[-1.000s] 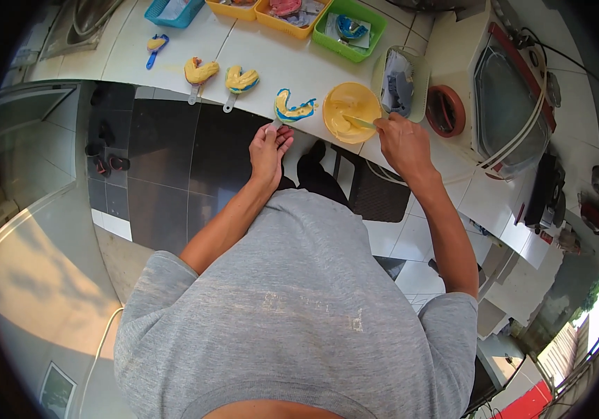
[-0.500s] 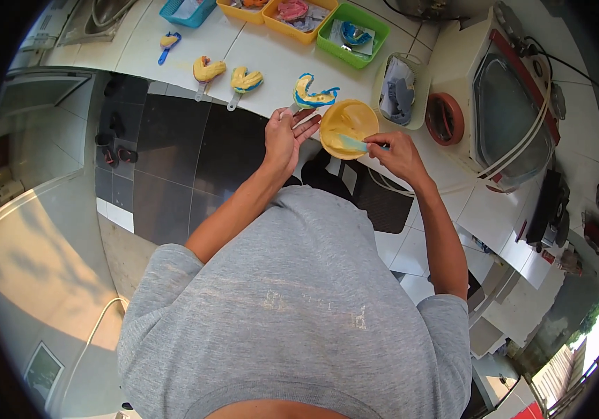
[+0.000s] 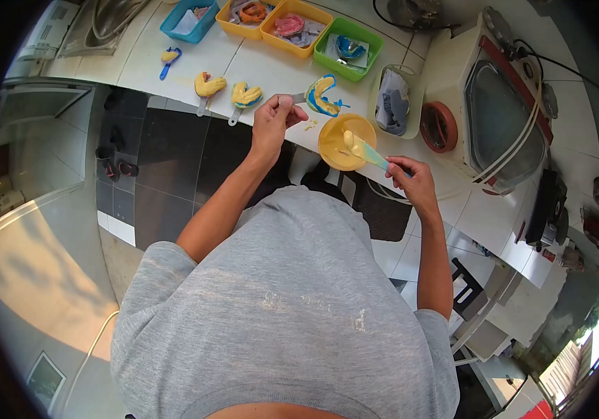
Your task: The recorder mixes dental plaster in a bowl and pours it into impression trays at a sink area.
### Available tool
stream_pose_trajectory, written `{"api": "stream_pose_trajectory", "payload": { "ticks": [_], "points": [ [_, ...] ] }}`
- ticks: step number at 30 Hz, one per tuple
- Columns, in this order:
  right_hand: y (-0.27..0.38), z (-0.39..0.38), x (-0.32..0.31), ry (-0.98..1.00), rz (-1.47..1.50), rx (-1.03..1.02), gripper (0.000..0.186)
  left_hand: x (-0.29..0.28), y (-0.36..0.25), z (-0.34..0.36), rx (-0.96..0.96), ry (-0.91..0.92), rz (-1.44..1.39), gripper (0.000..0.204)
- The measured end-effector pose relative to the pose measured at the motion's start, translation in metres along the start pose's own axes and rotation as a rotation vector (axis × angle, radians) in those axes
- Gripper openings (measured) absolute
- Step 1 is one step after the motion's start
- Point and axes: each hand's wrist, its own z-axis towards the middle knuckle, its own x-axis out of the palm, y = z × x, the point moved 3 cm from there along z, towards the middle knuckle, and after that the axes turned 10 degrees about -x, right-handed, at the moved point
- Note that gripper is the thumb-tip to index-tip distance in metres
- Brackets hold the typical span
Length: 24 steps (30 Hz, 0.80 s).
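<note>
My left hand (image 3: 276, 119) grips the metal handle of a U-shaped dental tray (image 3: 322, 96), which carries blue material topped with pale yellow paste. My right hand (image 3: 410, 180) pinches a pale green spatula (image 3: 369, 153), its blade loaded with yellow paste over a yellow mixing bowl (image 3: 334, 146) at the counter's front edge. Left of my left hand, three filled trays lie on the tiled counter: a small blue-handled one (image 3: 169, 60), one with yellow paste (image 3: 209, 86) and one with yellow and blue (image 3: 246, 96).
Along the back sit blue (image 3: 186, 29), yellow (image 3: 287, 35) and green (image 3: 347, 56) baskets. A pale container (image 3: 398, 101), red round object (image 3: 439, 128) and boxy machine (image 3: 502, 119) with cables stand rightward. A sink (image 3: 90, 38) is at back left. Dark floor tiles (image 3: 167, 160) show below the counter.
The spatula has lifted out of the bowl with paste on it, and my right hand has moved lower in view. The held tray has moved up and right, turning in my left hand.
</note>
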Motion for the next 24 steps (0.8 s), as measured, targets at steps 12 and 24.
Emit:
{"api": "stream_pose_trajectory", "payload": {
  "ticks": [12,24],
  "points": [
    [0.105,-0.034,0.002,-0.270,-0.461,-0.387,0.018,0.022,-0.021,-0.008,-0.100,0.165,-0.003,0.029],
    [0.141,-0.031,0.032,-0.246,-0.966,-0.606,0.025,0.032,-0.029,-0.011,-0.060,0.140,-0.034,0.029]
  ]
}}
